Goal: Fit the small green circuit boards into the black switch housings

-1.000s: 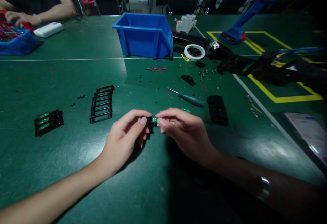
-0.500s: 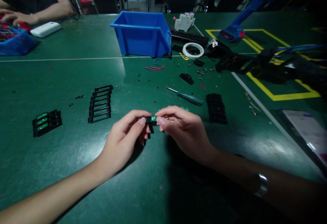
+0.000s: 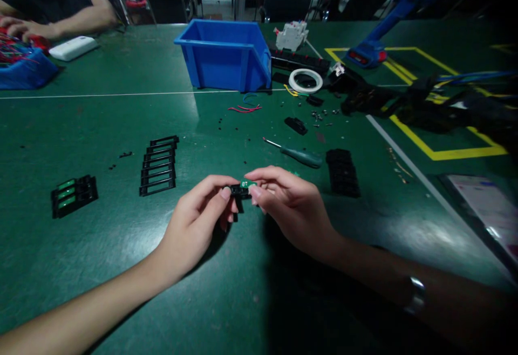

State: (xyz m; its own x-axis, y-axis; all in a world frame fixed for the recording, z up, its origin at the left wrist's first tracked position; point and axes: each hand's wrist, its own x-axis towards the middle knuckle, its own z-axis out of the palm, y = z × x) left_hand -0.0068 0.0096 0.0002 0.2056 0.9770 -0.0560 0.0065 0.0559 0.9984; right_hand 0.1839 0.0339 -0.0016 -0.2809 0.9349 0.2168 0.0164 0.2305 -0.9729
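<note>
Between thumb and fingers, my left hand [image 3: 202, 209] pinches a small black plastic housing [image 3: 235, 189]. A small green circuit board [image 3: 246, 183] is pinched in my right hand [image 3: 289, 201], tilted over the housing's right end; whether the two touch I cannot tell. Left of my hands lies a row of black frames [image 3: 158, 165], and beyond it a black block fitted with green boards [image 3: 75, 194]. A screwdriver [image 3: 299, 156] with a green handle lies just past my right hand. To its right is a stack of black housings [image 3: 342, 172].
A blue bin [image 3: 226, 58] stands at the back, with a roll of white tape [image 3: 306, 81] beside it. Loose screws [image 3: 319, 115] and red wires [image 3: 245, 109] lie before them. A tablet-like device [image 3: 481, 214] is at right. Another person's arm [image 3: 81, 20] rests at far left.
The green board has tilted and risen slightly over the black housing, with my right fingers shifting along with it. My left hand stays almost still.
</note>
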